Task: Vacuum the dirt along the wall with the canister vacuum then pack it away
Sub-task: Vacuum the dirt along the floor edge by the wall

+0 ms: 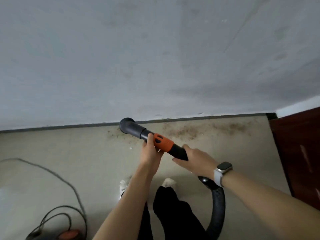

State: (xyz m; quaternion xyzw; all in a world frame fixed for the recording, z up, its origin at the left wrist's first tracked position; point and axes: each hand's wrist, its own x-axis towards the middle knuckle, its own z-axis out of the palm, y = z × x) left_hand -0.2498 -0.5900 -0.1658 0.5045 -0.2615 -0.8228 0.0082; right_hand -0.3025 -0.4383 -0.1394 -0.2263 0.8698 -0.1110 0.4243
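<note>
Both hands — left hand and right hand — grip the wand, its nozzle at the wall at 12 o'clock — best swept slowly toward the dirt at 2 o'clock.

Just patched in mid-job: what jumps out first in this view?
The black vacuum wand with its orange collar, held by both hands, left hand and right hand, its nozzle at the wall base. Brown dirt lies along the wall to the right, toward the dark red door.

Dirt right of nozzle
</note>
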